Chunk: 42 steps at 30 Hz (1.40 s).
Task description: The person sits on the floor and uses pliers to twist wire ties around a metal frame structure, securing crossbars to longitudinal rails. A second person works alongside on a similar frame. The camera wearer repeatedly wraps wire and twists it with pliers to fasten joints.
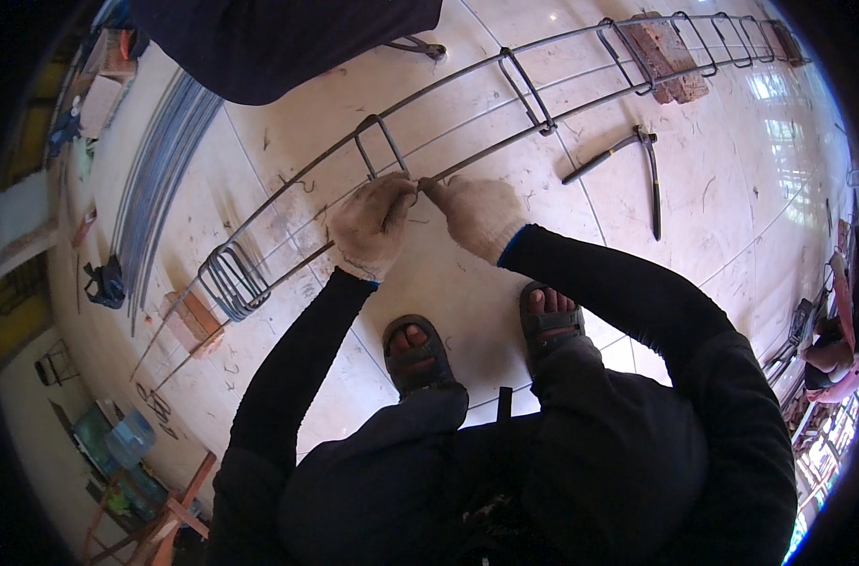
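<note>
A long cage of steel bars [486, 153] with bent-wire stirrups crosses the floor in front of me, from lower left to upper right. Both my hands wear pale knitted gloves and meet at its near bar, beside one rectangular stirrup [393, 143]. My left hand [368, 224] is closed against the bar, fingers curled inward. Opposite it, my right hand [477, 215] pinches with its fingertips at the bar. Whatever lies between the fingers is too small to make out. Black-handled pincers [644, 137] lie open on the floor, right of the cage.
Bricks [670, 61] prop the cage at its far right, and another brick [194, 324] supports its left end near bunched stirrups [233, 283]. Loose steel rods [161, 179] lie at left beside a black bag [106, 283]. A person in dark clothing [288, 38] is across the cage.
</note>
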Available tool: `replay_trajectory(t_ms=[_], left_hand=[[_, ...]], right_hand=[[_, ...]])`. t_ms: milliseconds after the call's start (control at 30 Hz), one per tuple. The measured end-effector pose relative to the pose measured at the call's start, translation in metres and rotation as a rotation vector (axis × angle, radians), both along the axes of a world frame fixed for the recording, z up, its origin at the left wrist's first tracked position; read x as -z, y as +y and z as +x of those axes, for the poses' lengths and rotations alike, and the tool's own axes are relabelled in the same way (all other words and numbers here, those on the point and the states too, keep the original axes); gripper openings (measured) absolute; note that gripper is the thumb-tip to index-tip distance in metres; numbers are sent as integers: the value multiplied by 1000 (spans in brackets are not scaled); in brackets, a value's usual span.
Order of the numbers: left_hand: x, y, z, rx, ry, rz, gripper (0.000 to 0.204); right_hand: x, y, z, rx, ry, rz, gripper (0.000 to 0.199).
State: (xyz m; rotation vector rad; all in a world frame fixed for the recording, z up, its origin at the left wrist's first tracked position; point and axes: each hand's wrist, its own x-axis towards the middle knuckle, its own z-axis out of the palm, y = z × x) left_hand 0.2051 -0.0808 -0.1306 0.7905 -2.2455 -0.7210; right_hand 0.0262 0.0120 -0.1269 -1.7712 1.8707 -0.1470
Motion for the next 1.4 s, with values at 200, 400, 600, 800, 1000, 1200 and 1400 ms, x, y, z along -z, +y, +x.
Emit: replay_trajectory(t_ms=[200, 400, 600, 800, 1000, 1200, 1400], left_hand=[[7, 0, 8, 17, -16, 111, 11], [-2, -6, 10, 134, -21, 79, 18], [-3, -6, 11, 118, -9, 215, 17], [3, -11, 16, 135, 47, 289, 23], [2, -1, 14, 49, 48, 460, 43], [-9, 9, 10, -59, -58, 332, 31], [8, 10, 13, -47, 17, 370, 25]], right_hand=[[-11, -5, 11, -8, -17, 119, 53], [32, 9, 9, 119, -337, -224, 39], [-27, 12, 1, 369, -929, 58, 34], [-63, 17, 20, 749, -1234, 225, 39], [-60, 25, 20, 741, -1306, 227, 45], [-81, 27, 32, 667, -1122, 214, 50], [-99, 24, 36, 551, -1034, 278, 53]])
